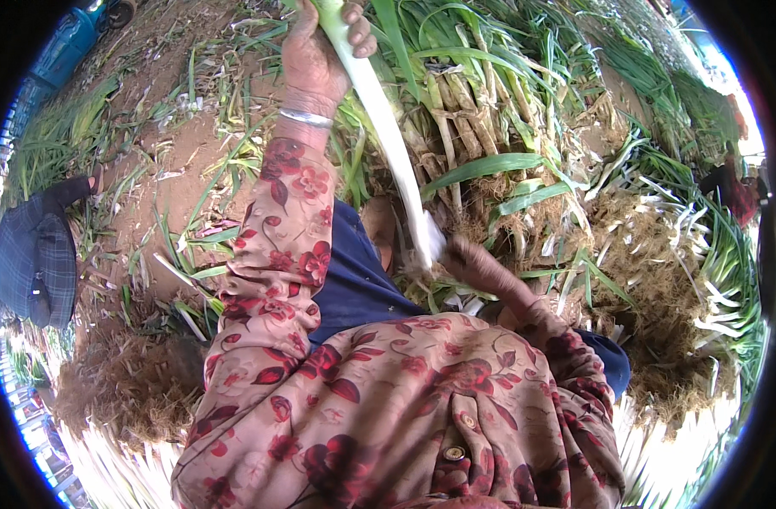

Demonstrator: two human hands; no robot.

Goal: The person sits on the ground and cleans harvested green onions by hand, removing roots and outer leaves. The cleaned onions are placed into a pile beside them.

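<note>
My left hand (324, 60) grips a large leek-like scallion (391, 137) around its upper stalk, at the top of the view. The white shaft slants down to the right, ending in a root tuft above my lap. Beside that root end is my right hand (474, 264), blurred, its fingers curled. A whitish blur lies between the fingers and the stalk; whether the hand grips it is unclear. Just beyond my hands lies a pile of untrimmed scallions (470, 121) with dry brown outer leaves and soil on them.
Scallions with a thick mat of roots (649, 273) lie at the right. More roots (130, 388) and white stalks (117, 471) are at lower left. Leaf scraps litter the soil (190, 159). A person in a plaid garment (38, 261) is at the left; another person (738, 191) is far right.
</note>
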